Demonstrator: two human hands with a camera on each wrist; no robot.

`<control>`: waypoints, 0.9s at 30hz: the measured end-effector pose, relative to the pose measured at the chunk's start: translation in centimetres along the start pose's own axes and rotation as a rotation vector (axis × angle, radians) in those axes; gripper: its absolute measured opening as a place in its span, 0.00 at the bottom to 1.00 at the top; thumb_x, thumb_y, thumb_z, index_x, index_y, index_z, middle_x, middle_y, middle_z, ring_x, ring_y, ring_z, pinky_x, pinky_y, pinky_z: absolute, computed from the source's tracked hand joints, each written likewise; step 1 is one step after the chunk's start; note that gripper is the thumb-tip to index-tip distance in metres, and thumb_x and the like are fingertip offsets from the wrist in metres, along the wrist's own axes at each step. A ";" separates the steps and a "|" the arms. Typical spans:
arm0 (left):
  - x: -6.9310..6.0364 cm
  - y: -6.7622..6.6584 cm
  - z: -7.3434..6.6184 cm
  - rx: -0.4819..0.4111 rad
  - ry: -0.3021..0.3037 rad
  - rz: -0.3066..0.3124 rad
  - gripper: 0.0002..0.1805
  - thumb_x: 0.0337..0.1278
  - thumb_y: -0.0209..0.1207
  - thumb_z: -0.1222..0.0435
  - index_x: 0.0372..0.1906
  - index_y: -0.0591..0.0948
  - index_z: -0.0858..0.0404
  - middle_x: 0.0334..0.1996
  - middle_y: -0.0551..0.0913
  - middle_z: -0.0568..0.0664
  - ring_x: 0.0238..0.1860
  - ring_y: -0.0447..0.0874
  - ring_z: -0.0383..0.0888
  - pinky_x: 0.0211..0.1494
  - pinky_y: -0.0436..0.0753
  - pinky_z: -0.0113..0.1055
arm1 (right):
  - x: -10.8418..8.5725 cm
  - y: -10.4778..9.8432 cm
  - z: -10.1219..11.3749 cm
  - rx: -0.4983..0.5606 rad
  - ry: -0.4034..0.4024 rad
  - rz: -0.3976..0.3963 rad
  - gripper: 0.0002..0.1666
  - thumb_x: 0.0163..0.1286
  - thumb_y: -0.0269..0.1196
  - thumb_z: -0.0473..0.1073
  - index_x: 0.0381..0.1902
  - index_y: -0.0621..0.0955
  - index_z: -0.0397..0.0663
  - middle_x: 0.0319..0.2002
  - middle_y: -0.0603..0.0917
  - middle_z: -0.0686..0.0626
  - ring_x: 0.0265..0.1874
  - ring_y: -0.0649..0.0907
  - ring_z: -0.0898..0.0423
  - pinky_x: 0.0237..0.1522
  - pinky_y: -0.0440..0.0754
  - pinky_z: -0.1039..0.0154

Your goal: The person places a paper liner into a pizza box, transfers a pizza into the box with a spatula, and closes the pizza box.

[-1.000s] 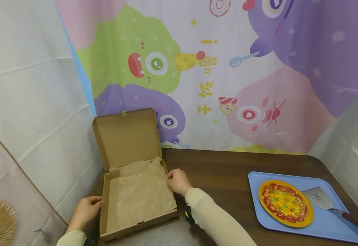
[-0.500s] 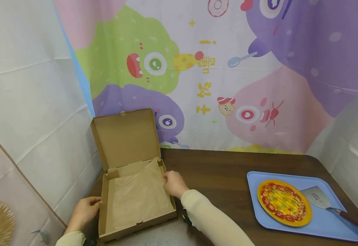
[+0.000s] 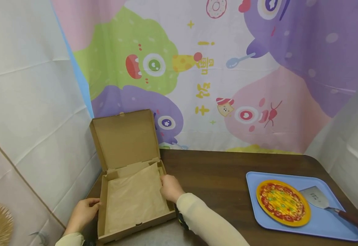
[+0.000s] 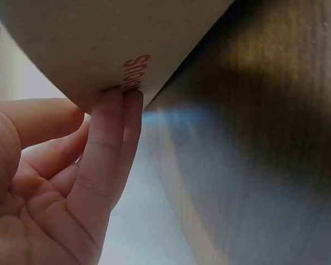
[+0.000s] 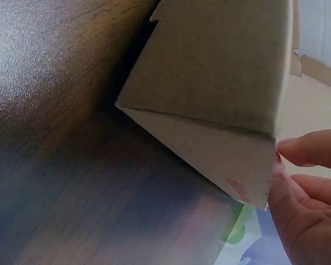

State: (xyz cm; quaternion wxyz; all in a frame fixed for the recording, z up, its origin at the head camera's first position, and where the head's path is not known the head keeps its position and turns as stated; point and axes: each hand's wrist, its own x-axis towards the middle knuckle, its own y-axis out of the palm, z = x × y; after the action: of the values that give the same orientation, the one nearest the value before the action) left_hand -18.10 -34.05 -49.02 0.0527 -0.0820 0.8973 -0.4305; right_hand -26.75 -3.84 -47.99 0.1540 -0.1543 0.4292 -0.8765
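Observation:
An open cardboard pizza box stands at the left, its lid upright against the printed cloth. A sheet of brown greaseproof paper lies inside, skewed against the walls. My left hand holds the box's left wall; in the left wrist view its fingers lie against the outside by red lettering, with the thumb at the edge. Over the right wall, my right hand pinches the paper's right edge. The right wrist view shows thumb and forefinger close together at the rim, the pinched paper largely hidden.
A blue tray at the table's right bears a pizza on a yellow base and a pizza server with a dark handle. Behind the wooden table hangs a cartoon-printed cloth.
My right hand has moved left and slightly toward me, inward over the box's right wall. The paper has slid left inside the box. My left hand stays at the left wall.

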 end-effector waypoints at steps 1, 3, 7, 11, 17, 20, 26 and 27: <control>0.0 0.0 0.0 -0.002 -0.001 0.002 0.18 0.63 0.55 0.67 0.50 0.80 0.80 0.43 0.86 0.67 0.38 0.84 0.49 0.39 0.81 0.40 | -0.1 0.0 0.1 -0.006 -0.002 -0.003 0.18 0.53 0.55 0.23 0.17 0.65 0.48 0.15 0.60 0.57 0.18 0.63 0.59 0.21 0.61 0.67; 0.0 0.0 0.0 -0.003 -0.001 0.002 0.18 0.63 0.55 0.68 0.50 0.80 0.80 0.43 0.86 0.67 0.37 0.84 0.49 0.39 0.81 0.39 | -0.1 0.0 0.2 -0.015 -0.005 -0.008 0.17 0.53 0.56 0.23 0.17 0.67 0.47 0.15 0.62 0.56 0.19 0.65 0.59 0.21 0.64 0.66; 0.0 0.0 -0.1 0.002 -0.001 -0.003 0.18 0.63 0.55 0.67 0.50 0.80 0.79 0.43 0.86 0.67 0.37 0.85 0.49 0.40 0.81 0.41 | -0.2 0.0 0.4 -0.033 0.013 -0.002 0.14 0.52 0.57 0.23 0.19 0.70 0.45 0.17 0.69 0.53 0.21 0.69 0.58 0.23 0.68 0.64; -0.1 -0.1 -0.2 0.001 0.003 -0.005 0.18 0.63 0.55 0.68 0.49 0.80 0.80 0.43 0.86 0.67 0.39 0.85 0.52 0.42 0.82 0.44 | -0.3 0.0 0.7 -0.056 0.036 0.028 0.12 0.53 0.58 0.24 0.21 0.72 0.45 0.20 0.74 0.51 0.23 0.71 0.58 0.25 0.70 0.63; -0.1 0.0 -0.1 0.003 0.008 -0.010 0.18 0.62 0.55 0.68 0.49 0.80 0.80 0.43 0.86 0.68 0.40 0.85 0.53 0.44 0.82 0.47 | -0.4 -0.1 1.1 -0.064 0.046 0.081 0.14 0.54 0.59 0.27 0.18 0.69 0.46 0.17 0.67 0.53 0.21 0.67 0.57 0.23 0.65 0.63; -0.1 0.0 -0.1 0.000 0.005 -0.007 0.18 0.62 0.55 0.68 0.49 0.80 0.80 0.43 0.86 0.68 0.38 0.86 0.51 0.43 0.83 0.45 | -0.2 0.0 1.2 -0.070 0.054 0.096 0.06 0.54 0.60 0.30 0.21 0.75 0.42 0.20 0.75 0.49 0.22 0.70 0.56 0.25 0.70 0.62; -0.1 0.1 -0.1 -0.021 -0.004 -0.002 0.19 0.62 0.54 0.69 0.50 0.79 0.81 0.41 0.86 0.67 0.32 0.85 0.44 0.37 0.81 0.38 | -0.2 0.1 1.4 -0.040 0.091 0.127 0.04 0.55 0.62 0.32 0.30 0.80 0.36 0.29 0.82 0.46 0.27 0.74 0.55 0.33 0.77 0.61; -0.1 0.0 -0.1 -0.020 -0.004 -0.002 0.19 0.62 0.54 0.69 0.50 0.79 0.81 0.41 0.86 0.67 0.32 0.84 0.44 0.37 0.81 0.37 | -0.2 0.2 1.4 -0.032 0.096 0.133 0.03 0.56 0.62 0.33 0.29 0.80 0.36 0.28 0.80 0.46 0.27 0.73 0.55 0.32 0.76 0.61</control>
State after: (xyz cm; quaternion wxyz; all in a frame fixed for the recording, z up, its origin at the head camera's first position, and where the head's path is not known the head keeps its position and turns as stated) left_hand -18.05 -33.92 -48.98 0.0530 -0.0843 0.9014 -0.4213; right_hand -25.99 -4.84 -47.31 0.1886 -0.0856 0.4594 -0.8638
